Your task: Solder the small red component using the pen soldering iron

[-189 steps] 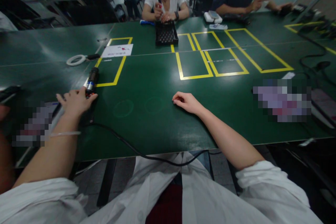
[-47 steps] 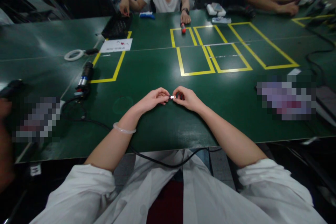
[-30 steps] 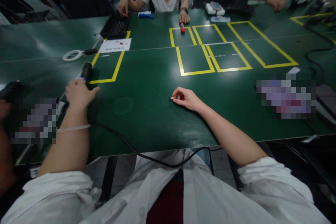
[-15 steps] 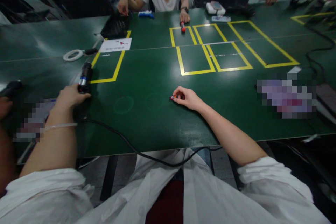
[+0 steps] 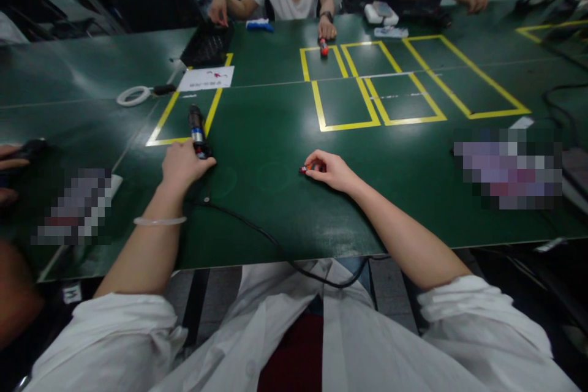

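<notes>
My left hand is closed around the lower end of a black cylindrical tool with a silver-and-blue band. The tool points away from me, over the right strip of a yellow-taped frame. Its lower end is partly hidden by my fingers. Right of centre, my right hand rests low over the green table, its fingers pinched on a small red-and-orange piece. Most of that piece is covered by the fingers, so its kind cannot be made out.
A black cord runs from below my left hand over the table's near edge. A printed sheet, black tray and white cable coil lie at the back left. Across the table, a person's hand touches a red-and-black object.
My left hand has moved to the right with the black cylindrical tool, and the cord has shifted too. My right hand stays almost in place, still pinching the small piece.
</notes>
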Demonstrator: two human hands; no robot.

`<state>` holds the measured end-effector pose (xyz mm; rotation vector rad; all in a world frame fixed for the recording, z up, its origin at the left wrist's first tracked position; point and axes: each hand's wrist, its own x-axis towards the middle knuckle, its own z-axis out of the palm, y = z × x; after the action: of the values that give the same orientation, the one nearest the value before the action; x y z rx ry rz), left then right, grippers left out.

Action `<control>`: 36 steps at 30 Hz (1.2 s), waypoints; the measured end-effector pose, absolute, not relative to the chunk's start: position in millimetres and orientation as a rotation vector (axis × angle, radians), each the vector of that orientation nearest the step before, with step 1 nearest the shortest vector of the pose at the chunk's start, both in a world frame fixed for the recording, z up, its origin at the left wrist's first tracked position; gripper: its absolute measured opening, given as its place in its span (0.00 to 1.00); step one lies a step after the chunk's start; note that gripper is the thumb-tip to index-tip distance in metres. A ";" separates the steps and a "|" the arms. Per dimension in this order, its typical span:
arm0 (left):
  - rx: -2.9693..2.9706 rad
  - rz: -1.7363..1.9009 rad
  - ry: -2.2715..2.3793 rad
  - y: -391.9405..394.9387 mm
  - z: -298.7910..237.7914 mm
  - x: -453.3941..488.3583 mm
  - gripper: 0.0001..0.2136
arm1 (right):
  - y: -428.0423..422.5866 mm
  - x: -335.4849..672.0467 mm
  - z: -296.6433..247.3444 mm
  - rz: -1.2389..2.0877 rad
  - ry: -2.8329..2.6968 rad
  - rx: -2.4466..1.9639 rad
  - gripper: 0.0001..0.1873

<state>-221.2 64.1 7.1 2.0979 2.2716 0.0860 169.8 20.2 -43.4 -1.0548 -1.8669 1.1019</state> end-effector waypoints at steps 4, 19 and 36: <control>2.177 0.051 2.317 52.5 9.6 -163.2 0.33 | 20.9 169.1 -42.9 1.098 -1.852 -1.063 0.14; 2.540 0.130 1.837 10.4 10.1 -32.5 0.31 | 23.7 171.6 -43.9 0.976 -1.800 -1.077 0.12; 2.616 0.168 1.723 -7.5 5.9 -16.6 0.30 | 19.9 170.9 -42.2 0.860 -2.000 -1.026 0.05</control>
<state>-16.6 -7.5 5.9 2.6157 1.7235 0.1676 170.9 19.9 -42.2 -1.0259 -2.0004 0.8596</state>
